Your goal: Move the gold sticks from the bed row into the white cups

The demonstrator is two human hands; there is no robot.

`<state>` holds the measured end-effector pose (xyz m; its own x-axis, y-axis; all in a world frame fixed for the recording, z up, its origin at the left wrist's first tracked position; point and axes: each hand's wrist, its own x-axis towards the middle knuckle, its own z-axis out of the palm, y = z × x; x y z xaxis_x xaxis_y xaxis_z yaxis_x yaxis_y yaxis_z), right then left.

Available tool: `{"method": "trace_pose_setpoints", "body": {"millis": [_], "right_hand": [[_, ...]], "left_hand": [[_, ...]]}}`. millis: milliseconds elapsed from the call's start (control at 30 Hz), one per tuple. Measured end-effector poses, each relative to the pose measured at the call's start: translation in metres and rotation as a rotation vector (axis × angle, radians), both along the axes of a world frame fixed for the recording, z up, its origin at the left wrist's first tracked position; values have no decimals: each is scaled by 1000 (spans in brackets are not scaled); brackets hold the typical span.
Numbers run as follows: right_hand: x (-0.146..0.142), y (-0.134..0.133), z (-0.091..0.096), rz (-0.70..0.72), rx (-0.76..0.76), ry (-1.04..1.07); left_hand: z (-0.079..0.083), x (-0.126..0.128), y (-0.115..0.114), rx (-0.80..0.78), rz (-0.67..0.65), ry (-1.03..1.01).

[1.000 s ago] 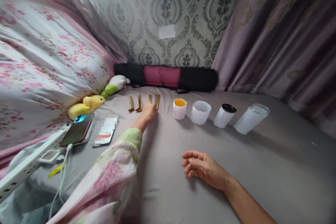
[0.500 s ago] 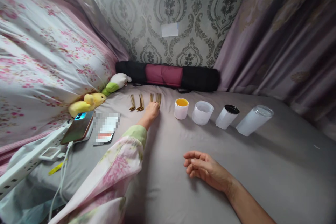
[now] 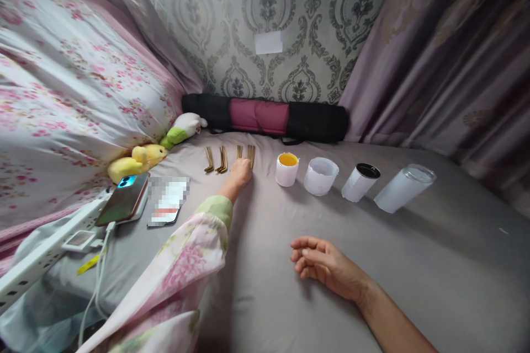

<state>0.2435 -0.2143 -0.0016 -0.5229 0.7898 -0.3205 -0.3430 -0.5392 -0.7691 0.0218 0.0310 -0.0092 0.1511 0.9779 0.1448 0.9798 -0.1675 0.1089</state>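
Observation:
Far forward, my left hand (image 3: 239,174) reaches to the bundles of thin gold-coloured rods on the grey sheet. Its fingers are curled down at the lower ends of the two right-hand bundles (image 3: 250,153); the fingertips are hidden, but they look closed on the rods. Left of it lie two similar bundles, one at the far left (image 3: 209,160) and one beside the hand (image 3: 222,160), their near ends bent. My right hand (image 3: 321,262) is palm inward over the sheet, fingers loosely bent and apart, holding nothing.
Right of the rods stand a white cup with yellow inside (image 3: 286,171), a wide whitish cup (image 3: 321,177), a white-wrapped can with dark inside (image 3: 361,183) and a tall frosted jar (image 3: 403,190). Phones (image 3: 124,198), a power strip (image 3: 53,248) and plush toys (image 3: 138,162) lie left.
Both hands stay almost where they were, and the rods and containers stand unchanged. The view has shifted very slightly.

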Motion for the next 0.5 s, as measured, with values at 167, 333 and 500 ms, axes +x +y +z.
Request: {"method": "trace_pose_setpoints", "body": {"millis": [167, 333, 500], "right_hand": [[-1, 0, 2, -9, -5, -4], [0, 0, 3, -16, -6, -12], [1, 1, 2, -11, -1, -3]], "left_hand": [[0, 1, 0, 7, 8, -10], [1, 1, 0, 14, 8, -29], [4, 2, -1, 2, 25, -46]]}}
